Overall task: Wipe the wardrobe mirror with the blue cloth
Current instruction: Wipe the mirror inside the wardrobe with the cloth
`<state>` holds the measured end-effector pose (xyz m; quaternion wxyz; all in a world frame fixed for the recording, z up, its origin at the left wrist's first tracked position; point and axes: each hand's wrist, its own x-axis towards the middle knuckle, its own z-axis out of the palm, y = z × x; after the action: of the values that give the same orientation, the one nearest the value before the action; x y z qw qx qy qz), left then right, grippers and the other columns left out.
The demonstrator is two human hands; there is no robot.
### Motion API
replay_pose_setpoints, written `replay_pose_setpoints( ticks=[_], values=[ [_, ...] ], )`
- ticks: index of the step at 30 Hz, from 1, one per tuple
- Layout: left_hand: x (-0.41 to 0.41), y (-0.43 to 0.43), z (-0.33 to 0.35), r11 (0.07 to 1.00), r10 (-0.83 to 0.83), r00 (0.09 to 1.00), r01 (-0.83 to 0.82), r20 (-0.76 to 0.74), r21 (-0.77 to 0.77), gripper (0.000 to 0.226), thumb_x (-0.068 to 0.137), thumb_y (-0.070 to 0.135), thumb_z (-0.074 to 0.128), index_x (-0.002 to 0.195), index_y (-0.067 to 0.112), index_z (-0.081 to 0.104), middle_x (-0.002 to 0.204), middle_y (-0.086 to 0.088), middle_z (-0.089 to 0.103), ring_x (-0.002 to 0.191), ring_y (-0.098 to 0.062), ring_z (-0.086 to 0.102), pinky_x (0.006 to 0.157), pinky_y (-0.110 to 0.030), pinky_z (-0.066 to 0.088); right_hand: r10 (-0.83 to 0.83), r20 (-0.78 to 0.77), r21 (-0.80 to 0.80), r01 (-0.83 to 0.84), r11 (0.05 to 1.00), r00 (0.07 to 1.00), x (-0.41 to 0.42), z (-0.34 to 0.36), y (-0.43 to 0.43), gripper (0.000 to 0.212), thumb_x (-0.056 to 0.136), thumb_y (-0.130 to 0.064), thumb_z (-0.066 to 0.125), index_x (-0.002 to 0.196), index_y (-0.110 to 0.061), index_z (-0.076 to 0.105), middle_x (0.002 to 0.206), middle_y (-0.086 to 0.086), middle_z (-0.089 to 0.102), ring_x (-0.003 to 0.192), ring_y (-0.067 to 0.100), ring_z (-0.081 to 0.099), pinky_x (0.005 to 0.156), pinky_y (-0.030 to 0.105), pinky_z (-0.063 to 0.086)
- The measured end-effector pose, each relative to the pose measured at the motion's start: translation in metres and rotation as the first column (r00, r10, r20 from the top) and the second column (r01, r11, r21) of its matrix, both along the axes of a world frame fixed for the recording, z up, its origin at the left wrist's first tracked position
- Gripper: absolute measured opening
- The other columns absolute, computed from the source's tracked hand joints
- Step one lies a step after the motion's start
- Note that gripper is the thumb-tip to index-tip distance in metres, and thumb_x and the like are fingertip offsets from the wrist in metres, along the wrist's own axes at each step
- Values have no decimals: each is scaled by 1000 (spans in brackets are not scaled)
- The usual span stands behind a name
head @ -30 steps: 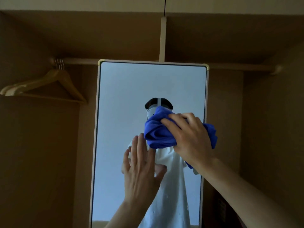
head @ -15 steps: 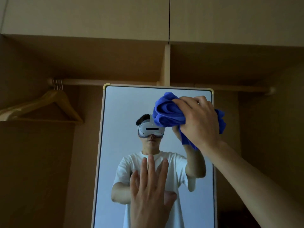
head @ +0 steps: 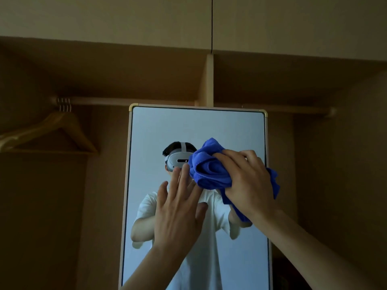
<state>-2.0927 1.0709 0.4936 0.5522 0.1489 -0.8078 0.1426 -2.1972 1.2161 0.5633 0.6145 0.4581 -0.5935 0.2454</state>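
A tall wardrobe mirror [head: 150, 130] in a pale frame with brass corners stands upright in the middle of an open wardrobe. My right hand [head: 249, 183] grips a bunched blue cloth [head: 207, 170] and presses it against the glass at the mirror's right side, about a third of the way down. My left hand [head: 178, 208] is flat with fingers spread on the glass, just left of and below the cloth. The mirror reflects a person in a white T-shirt wearing a headset.
A wooden rail [head: 125, 100] runs across behind the mirror's top. Several wooden hangers [head: 52, 132] hang from it at the left. A vertical divider [head: 208, 80] rises above the mirror. Wardrobe walls close in on both sides.
My right hand has brought the cloth down from near the mirror's top right corner. My left hand has risen higher on the glass. The view has tilted upward.
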Motion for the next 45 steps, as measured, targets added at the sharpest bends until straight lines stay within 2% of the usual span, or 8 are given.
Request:
replay_pose_setpoints(
  ticks=[3, 8, 11, 17, 22, 29, 36, 45],
  values=[
    [-1, -3, -2, 1000, -6, 1000, 6, 20, -4, 67, 95, 42, 61, 155, 32, 35, 170, -4, 17, 157, -27, 18, 119, -52, 33, -27, -44, 30, 29, 999, 999, 1, 16, 1, 47, 87, -24, 41, 127, -14, 64, 123, 4, 68, 100, 33, 60, 82, 49, 53],
    [-2, -5, -4, 1000, 16, 999, -16, 29, -5, 65, 95, 43, 63, 154, 33, 38, 170, -5, 17, 157, -27, 15, 119, -52, 32, -121, -64, -19, 120, 993, 991, -5, 72, -2, 44, 83, -13, 67, 127, -15, 62, 120, 5, 68, 101, 34, 59, 84, 48, 48],
    [-2, -5, -3, 1000, 31, 999, -31, 45, 5, 63, 96, 44, 60, 154, 34, 39, 170, -5, 17, 157, -27, 15, 119, -52, 32, -106, -12, -38, 105, 994, 994, -5, 90, -5, 43, 85, -14, 65, 127, -15, 62, 121, 5, 68, 106, 33, 58, 90, 48, 47],
    [6, -2, 2, 1000, 9, 998, -11, 65, 19, 64, 99, 42, 56, 158, 28, 35, 169, -5, 20, 156, -26, 17, 120, -50, 32, -36, 1, 24, 36, 999, 999, 2, 46, -2, 44, 81, -20, 61, 125, -16, 63, 114, 1, 70, 100, 30, 58, 82, 44, 51],
    [11, 3, 2, 1000, 1, 995, -4, 99, 29, 64, 102, 39, 51, 160, 21, 30, 170, -6, 19, 158, -26, 9, 123, -50, 26, -4, -7, 106, 5, 994, 1000, 4, 5, -4, 53, 76, -10, 76, 126, -18, 64, 119, -1, 69, 100, 29, 59, 83, 46, 53],
    [7, 3, -1, 999, 33, 986, -39, 163, 35, 73, 106, 47, 36, 162, 32, -8, 167, 0, -26, 155, -23, -23, 128, -48, 5, -112, -118, 103, 125, 987, 987, -1, 47, -2, 48, 84, -22, 55, 132, -18, 60, 124, 4, 66, 104, 31, 56, 87, 45, 45],
    [1, 1, -5, 998, 33, 991, -39, 132, 43, 73, 103, 44, 45, 164, 28, 8, 171, -5, -10, 158, -27, -10, 127, -51, 14, -109, -42, -12, 109, 994, 993, 11, 87, -14, 44, 84, -15, 67, 127, -17, 61, 117, 5, 69, 102, 32, 56, 87, 47, 48],
    [-2, 9, -7, 995, 80, 988, -86, 130, 41, 75, 99, 57, 48, 161, 20, 27, 167, -11, 27, 155, -33, 21, 125, -55, 22, -55, -129, 173, 77, 982, 990, 24, 26, -22, 49, 81, -10, 72, 128, -15, 62, 116, 7, 68, 97, 32, 59, 80, 46, 52]
  ],
)
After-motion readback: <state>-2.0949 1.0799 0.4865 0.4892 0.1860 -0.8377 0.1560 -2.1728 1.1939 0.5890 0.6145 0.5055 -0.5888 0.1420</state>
